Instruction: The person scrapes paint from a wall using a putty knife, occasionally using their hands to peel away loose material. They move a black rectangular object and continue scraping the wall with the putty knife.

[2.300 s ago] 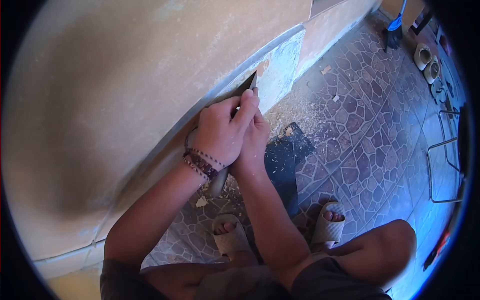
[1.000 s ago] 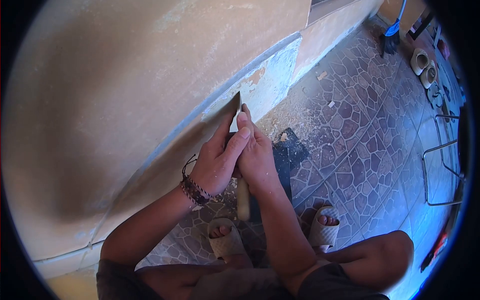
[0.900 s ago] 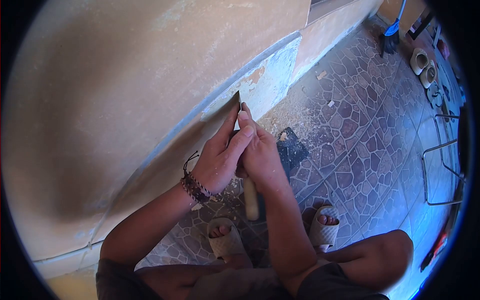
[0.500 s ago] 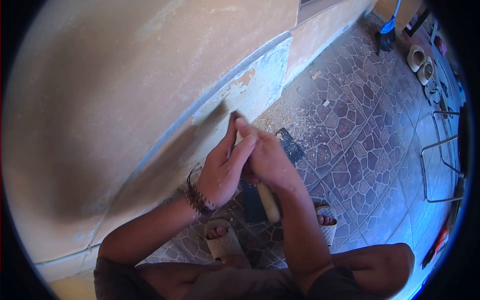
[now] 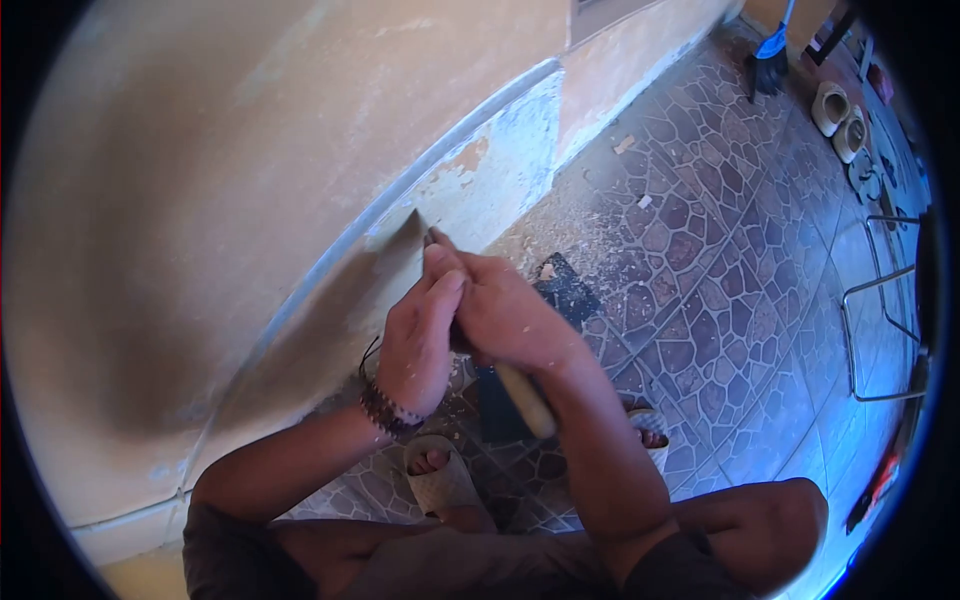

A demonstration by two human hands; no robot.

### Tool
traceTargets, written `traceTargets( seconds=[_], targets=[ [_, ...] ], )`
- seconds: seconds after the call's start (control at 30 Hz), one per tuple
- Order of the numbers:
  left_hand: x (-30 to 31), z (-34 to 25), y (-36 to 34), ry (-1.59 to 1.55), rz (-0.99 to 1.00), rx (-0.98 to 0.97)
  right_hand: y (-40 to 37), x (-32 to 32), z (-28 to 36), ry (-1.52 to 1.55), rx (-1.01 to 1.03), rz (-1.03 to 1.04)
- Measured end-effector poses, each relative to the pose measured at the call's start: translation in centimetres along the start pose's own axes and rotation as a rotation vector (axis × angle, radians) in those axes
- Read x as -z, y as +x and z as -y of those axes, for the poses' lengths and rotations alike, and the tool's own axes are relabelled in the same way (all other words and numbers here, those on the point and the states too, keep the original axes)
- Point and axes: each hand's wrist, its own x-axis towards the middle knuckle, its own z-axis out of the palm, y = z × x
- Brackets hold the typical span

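My right hand (image 5: 512,312) is closed around a wooden-handled scraper (image 5: 525,400), whose pale handle sticks out below the palm toward me. My left hand (image 5: 415,340) presses against the right one, its fingers closed on the front part of the same tool. Most of the blade is hidden by my fingers; a small dark tip shows close to the wall. Beside it is a patch of the lower wall (image 5: 510,130) with peeling, whitish paint, under a raised curved edge. A shadow of my hands falls on the wall.
Pale flakes (image 5: 590,235) litter the stone-patterned floor (image 5: 710,330). Dark flat pieces (image 5: 568,288) lie under and beyond my hands. A broom (image 5: 770,65), shoes (image 5: 830,108) and a metal-legged chair (image 5: 850,330) stand right. My sandalled feet (image 5: 440,470) are below.
Both hands have moved left and slightly down along the wall with the scraper, staying together. The view has shifted slightly.
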Motion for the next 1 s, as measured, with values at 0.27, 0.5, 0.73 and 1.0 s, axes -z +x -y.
traceTargets(
  seconds=[0.27, 0.5, 0.73, 1.0],
  targets=[
    [-1.0, -1.1, 1.7, 0.250, -0.011, -0.127, -0.2, -0.2, -0.2, 0.146, -0.037, -0.174],
    [0.0, -1.2, 1.3, 0.201, -0.061, -0.145, 0.4, -1.7, 0.1, -0.095, 0.139, -0.291],
    [-0.6, -0.5, -0.1, 0.153, -0.103, -0.107, -0.4, -0.2, 0.3, -0.202, 0.172, -0.111],
    [-0.9, -1.7, 1.5, 0.205, -0.122, -0.151, 0.2, -0.5, 0.9, 0.019, 0.094, -0.183]
  ],
)
